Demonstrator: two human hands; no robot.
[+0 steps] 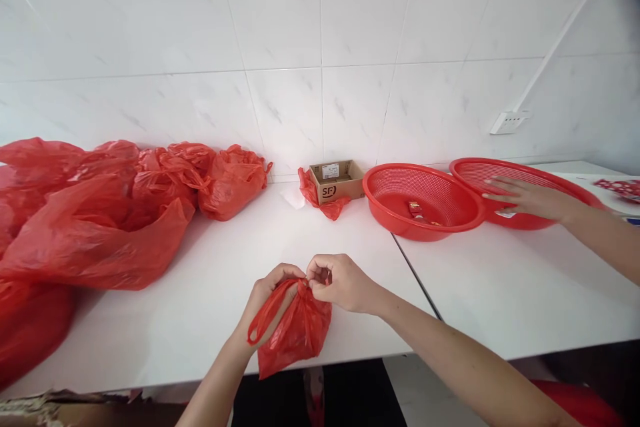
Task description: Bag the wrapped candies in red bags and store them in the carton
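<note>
A small red plastic bag (295,337) hangs at the near edge of the white table (225,260). My left hand (267,297) is closed on its handles, with one loop of handle hanging over my wrist. My right hand (340,282) pinches the top of the same bag right beside the left hand's fingers. What is inside the bag is hidden.
A heap of red plastic bags (100,213) covers the table's left side. A small cardboard box (336,181) stands at the wall by a crumpled red bag (320,199). Two red mesh baskets (423,200) (520,183) sit at right; another person's hand (530,199) reaches into the far one.
</note>
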